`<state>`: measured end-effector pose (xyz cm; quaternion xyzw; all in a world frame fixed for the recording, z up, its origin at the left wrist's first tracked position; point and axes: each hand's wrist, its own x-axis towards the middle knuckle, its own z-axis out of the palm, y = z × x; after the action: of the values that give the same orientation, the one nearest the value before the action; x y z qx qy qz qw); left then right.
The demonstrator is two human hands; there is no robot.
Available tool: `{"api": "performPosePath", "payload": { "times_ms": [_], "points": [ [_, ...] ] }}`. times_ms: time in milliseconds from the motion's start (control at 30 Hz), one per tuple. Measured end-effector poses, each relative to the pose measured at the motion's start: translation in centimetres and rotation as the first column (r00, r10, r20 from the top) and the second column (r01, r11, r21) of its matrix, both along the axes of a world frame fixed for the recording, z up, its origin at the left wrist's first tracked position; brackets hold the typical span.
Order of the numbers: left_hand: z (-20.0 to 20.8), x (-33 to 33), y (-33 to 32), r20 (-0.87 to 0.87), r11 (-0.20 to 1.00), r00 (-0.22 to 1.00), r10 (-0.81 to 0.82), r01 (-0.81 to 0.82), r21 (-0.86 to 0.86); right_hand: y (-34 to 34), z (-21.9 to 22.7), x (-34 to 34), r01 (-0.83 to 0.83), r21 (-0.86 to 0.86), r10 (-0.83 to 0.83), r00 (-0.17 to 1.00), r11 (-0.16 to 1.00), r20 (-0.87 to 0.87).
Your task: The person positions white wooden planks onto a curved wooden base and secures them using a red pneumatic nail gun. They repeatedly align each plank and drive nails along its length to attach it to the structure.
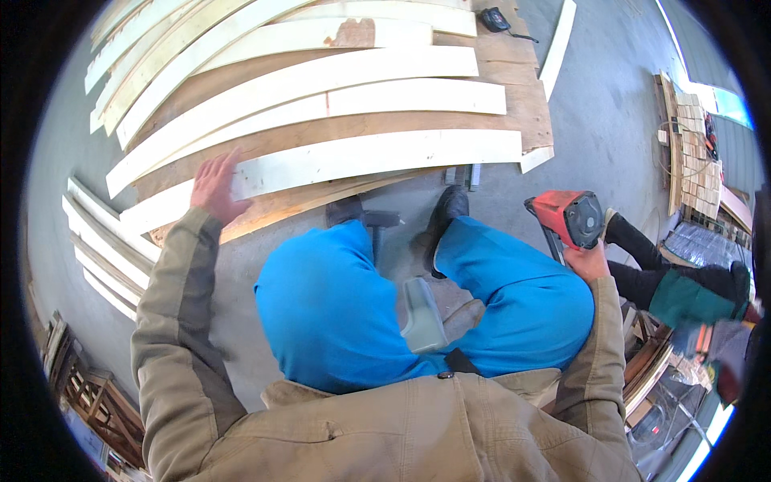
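My left hand (215,186) rests on the nearest pale board (361,158), toward its left end, with fingers stretched out over the wood. That board lies along the near edge of a plywood work surface (526,112). In my right hand (588,261) is a red and black nail gun (572,217), gripped by its handle beside my right knee. The nail gun is held apart from the boards. Its nose is hard to make out from here.
Several more pale boards (321,68) lie across the work surface, with a black tape measure (494,20) at its far edge. Long strips (100,241) sit on the floor at left. At right are stacked wood blocks (697,161) and another person's legs (642,273).
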<state>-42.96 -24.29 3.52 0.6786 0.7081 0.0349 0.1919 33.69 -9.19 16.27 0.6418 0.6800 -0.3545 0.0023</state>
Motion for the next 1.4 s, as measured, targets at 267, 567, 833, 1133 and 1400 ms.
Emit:
{"api": "performPosePath", "payload": {
  "times_ms": [267, 567, 833, 1133, 1400],
  "points": [
    [-1.8, -4.1, -1.2, -0.091, 0.997, 0.995, 0.041, -0.047, -0.065, -0.2, 0.1, -0.1, 0.039, -0.085, -0.038, 0.999, 0.996, 0.02],
    [-2.0, 3.4, 1.3, -0.063, 1.0, 0.998, -0.026, 0.027, 0.016, -0.3, -0.7, -0.4, 0.186, -0.115, -0.188, 0.982, 0.976, -0.012],
    [-1.0, 20.4, 10.9, 0.033, 0.996, 0.998, -0.06, 0.062, -0.063, -0.6, -1.0, -0.6, 0.196, -0.149, -0.216, 0.967, 0.969, -0.133],
    [1.2, 22.7, 12.6, 0.202, 0.997, 0.977, -0.075, 0.071, 0.03, 0.3, -0.3, -1.9, 0.088, -0.108, -0.101, 0.988, 0.99, -0.116],
    [1.4, 8.4, 1.3, 0.036, 1.0, 0.999, 0.022, -0.022, 0.013, 0.9, -0.7, -1.1, 0.076, -0.126, -0.082, 0.996, 0.989, -0.046]
  ]
}}
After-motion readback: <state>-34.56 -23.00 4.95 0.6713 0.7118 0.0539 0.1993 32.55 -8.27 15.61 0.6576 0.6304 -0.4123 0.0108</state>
